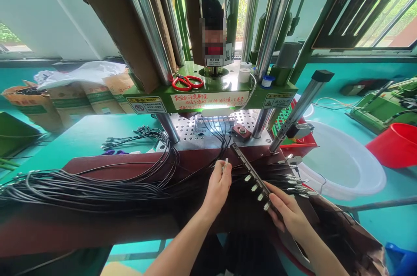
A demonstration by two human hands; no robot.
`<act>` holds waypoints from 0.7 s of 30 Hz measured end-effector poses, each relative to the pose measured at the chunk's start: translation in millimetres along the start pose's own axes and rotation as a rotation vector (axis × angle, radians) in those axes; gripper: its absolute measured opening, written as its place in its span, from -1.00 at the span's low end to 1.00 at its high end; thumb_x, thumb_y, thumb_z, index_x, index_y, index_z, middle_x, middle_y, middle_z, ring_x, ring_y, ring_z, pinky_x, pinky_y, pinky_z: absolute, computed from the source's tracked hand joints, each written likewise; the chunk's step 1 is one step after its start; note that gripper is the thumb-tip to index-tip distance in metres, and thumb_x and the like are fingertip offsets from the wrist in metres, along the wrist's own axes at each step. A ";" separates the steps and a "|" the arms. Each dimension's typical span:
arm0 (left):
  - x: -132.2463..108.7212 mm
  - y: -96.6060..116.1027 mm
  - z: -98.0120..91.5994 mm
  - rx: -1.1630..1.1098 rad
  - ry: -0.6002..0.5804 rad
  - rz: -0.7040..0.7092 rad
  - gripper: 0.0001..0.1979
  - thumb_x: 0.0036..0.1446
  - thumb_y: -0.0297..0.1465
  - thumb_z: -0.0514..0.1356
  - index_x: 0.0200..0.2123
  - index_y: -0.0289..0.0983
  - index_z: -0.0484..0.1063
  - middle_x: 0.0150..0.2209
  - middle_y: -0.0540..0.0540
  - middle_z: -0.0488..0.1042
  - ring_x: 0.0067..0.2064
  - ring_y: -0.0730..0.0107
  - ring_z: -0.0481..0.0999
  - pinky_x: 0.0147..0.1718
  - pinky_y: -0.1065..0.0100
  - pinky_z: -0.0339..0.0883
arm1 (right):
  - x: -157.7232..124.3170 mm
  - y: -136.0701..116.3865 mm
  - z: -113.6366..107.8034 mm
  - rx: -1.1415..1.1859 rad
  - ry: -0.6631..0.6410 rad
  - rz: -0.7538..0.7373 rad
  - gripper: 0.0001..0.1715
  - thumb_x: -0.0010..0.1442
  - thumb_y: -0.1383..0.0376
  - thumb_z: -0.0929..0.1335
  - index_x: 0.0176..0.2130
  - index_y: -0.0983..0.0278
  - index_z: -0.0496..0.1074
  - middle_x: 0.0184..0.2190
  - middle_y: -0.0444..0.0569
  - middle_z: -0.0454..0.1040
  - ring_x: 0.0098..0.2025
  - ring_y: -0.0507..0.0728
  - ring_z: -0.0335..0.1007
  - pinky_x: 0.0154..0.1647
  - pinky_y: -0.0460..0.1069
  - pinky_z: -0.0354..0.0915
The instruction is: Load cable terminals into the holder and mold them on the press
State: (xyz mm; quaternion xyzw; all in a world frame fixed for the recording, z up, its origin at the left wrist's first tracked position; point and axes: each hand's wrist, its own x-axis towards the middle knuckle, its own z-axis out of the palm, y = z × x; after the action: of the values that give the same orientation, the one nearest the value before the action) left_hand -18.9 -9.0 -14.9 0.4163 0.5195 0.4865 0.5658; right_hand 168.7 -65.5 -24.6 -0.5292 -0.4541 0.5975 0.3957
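Near the middle of the head view, my left hand [219, 185] is closed, pinching a small pale piece [226, 162] that looks like a connector. My right hand [291, 208] grips the lower end of a long dark metal bar [243, 157], which slants up and left towards the press. Several small silvery connectors [259, 197] stick out along the bar's left side. A short gap separates my left hand from the bar. Just beyond both, black cables [224, 139] run into a lit metal mould [211, 124] on the press bed.
Bundled black cables [97, 187] lie across the brown bench [107, 219] at left. Red-handled scissors [187, 82] rest on the green press plate [156, 96]. Steel columns [169, 128] flank the bed. At right stand a white tub [374, 176] and a red bucket [399, 146].
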 end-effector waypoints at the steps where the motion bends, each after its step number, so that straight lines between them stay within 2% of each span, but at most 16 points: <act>1: 0.3 -1.0 -0.7 0.032 -0.004 0.017 -0.70 0.10 -0.09 0.00 -0.38 -0.23 0.21 -0.64 0.17 0.04 -0.64 0.61 0.01 -0.67 0.53 -0.06 | 0.5 -0.2 -0.3 0.004 -0.012 0.007 -0.28 0.16 -0.02 0.24 0.16 0.34 0.16 -0.72 -0.29 0.10 -0.75 -0.11 -0.08 -0.77 -0.18 -0.08; 5: -0.3 -4.3 0.9 0.193 -0.061 0.136 -0.72 0.10 -0.19 0.03 -0.52 -0.23 0.13 -0.62 0.15 0.03 -0.57 0.58 0.03 -0.58 0.49 -0.05 | 2.7 1.2 -1.8 0.018 -0.056 0.011 -0.26 0.16 -0.02 0.25 0.17 0.36 0.14 -0.73 -0.30 0.11 -0.77 -0.12 -0.08 -0.79 -0.18 -0.11; 8: -0.2 -2.9 2.2 0.271 -0.125 0.165 -0.73 0.04 -0.27 0.10 -0.59 -0.26 0.11 -0.61 0.14 0.01 -0.53 0.56 0.02 -0.53 0.46 -0.07 | 4.0 3.3 -3.6 0.017 -0.079 0.011 -0.25 0.17 -0.02 0.24 0.18 0.36 0.11 -0.74 -0.30 0.12 -0.78 -0.12 -0.08 -0.80 -0.19 -0.11; 14: 0.5 1.8 0.0 0.252 -0.136 0.127 -0.75 0.00 -0.32 0.12 -0.61 -0.27 0.14 -0.63 0.13 0.04 -0.53 0.56 0.02 -0.53 0.46 -0.07 | 4.4 4.8 -3.9 -0.065 -0.105 -0.004 -0.28 0.19 -0.02 0.20 0.19 0.35 0.11 -0.74 -0.32 0.07 -0.78 -0.11 -0.09 -0.79 -0.18 -0.10; 19: -1.1 7.5 -2.6 0.163 -0.163 -0.019 -0.72 -0.03 -0.30 0.15 -0.62 -0.27 0.13 -0.66 0.15 0.01 -0.59 0.60 -0.02 -0.60 0.48 -0.12 | 1.8 5.1 -2.2 -0.221 -0.150 -0.038 -0.28 0.21 -0.03 0.17 0.21 0.30 0.07 -0.72 -0.28 0.10 -0.74 -0.08 -0.03 -0.78 -0.18 -0.09; 21: -1.0 9.4 -2.0 0.163 -0.176 -0.032 -0.71 -0.02 -0.27 0.15 -0.61 -0.27 0.12 -0.65 0.15 0.01 -0.61 0.62 -0.03 -0.62 0.49 -0.14 | 0.5 4.9 -2.0 -0.228 -0.151 -0.029 -0.31 0.21 -0.02 0.17 0.20 0.27 0.09 -0.70 -0.27 0.12 -0.74 -0.08 -0.02 -0.77 -0.17 -0.06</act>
State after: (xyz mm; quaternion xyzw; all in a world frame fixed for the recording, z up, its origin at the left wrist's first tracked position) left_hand -21.9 -8.4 -5.8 0.4937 0.5122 0.3953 0.5811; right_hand 170.8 -66.2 -29.6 -0.5178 -0.5553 0.5742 0.3063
